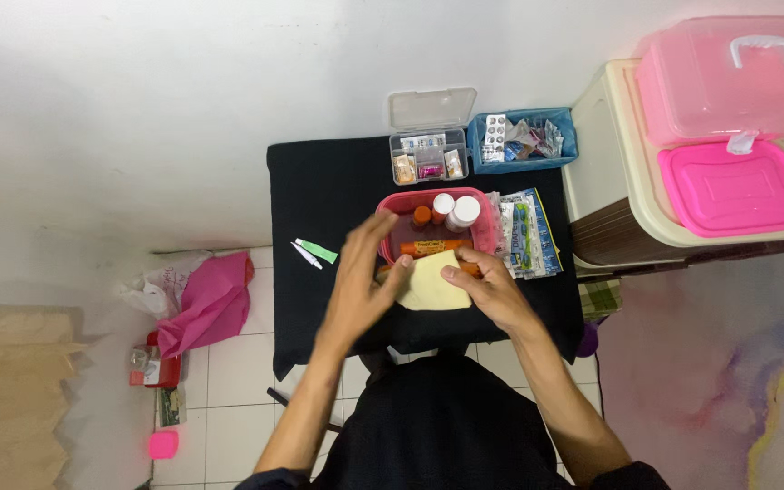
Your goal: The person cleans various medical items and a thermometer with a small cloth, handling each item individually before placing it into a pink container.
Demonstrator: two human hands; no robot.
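From the head camera I look straight down at a small counter (319, 195) draped in black cloth. My left hand (362, 272) hangs over the near left corner of the pink tray (390, 210), fingers spread and loosely open, its fingertips close to a pale yellow cloth (430, 286); I cannot tell whether they press on it. My right hand (490, 289) lies on the right edge of that cloth, thumb and fingers pinching it lightly. The cloth rests against the near rim of the tray, half over the counter.

Inside the tray lie an orange tube (430, 246) on its side, a small orange bottle (422, 216) and two white-capped bottles (455, 210) standing behind it. Just right of the tray sits a stack of flat sachets (528, 234). Farther back are a clear compartment box (428, 156) with its lid up and a blue basket (563, 136) of blister strips (too small to tell apart). A green and white strip (312, 251) lies on the cloth to the left of my hands.

To the right, a pink carry case (737, 82) and a pink lid (735, 189) sit on a cream cabinet (605, 163).
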